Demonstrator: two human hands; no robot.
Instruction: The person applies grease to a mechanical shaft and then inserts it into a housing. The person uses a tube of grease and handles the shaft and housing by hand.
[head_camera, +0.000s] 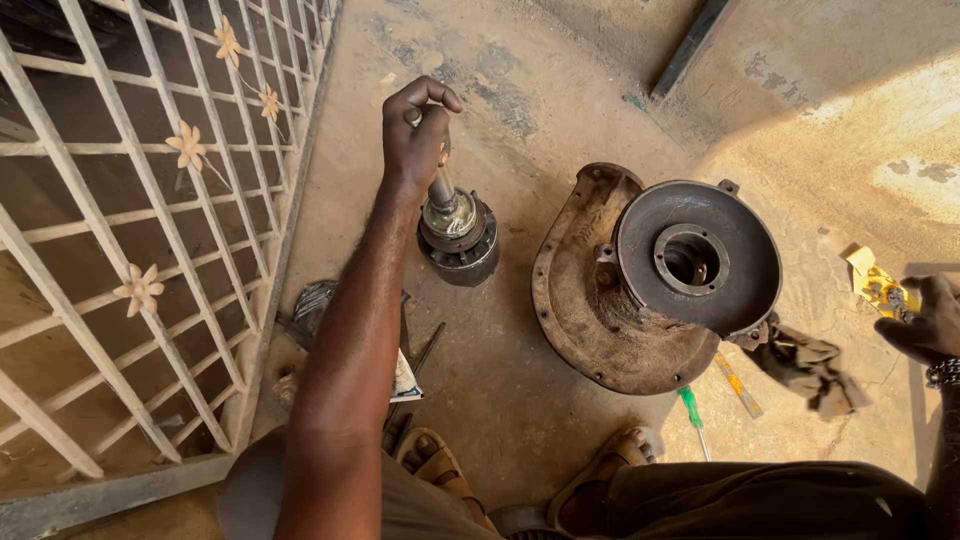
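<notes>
My left hand (415, 135) is closed around the top of a steel shaft (441, 186) that stands upright in a round dark impeller-like part (462, 243) on the concrete floor. To the right lies a rusty pump casing (585, 310) with a round dark cover plate (700, 258) resting on it, its centre bore facing up. My right hand (930, 320) is at the far right edge, fingers curled over a small yellow packet (878, 283) on the ground.
A white metal grille gate (140, 230) with flower ornaments fills the left. A green-handled screwdriver (692, 412), a flat yellow tool (738, 384) and a dark rag (810, 365) lie near the casing. My sandalled feet (600, 480) are at the bottom.
</notes>
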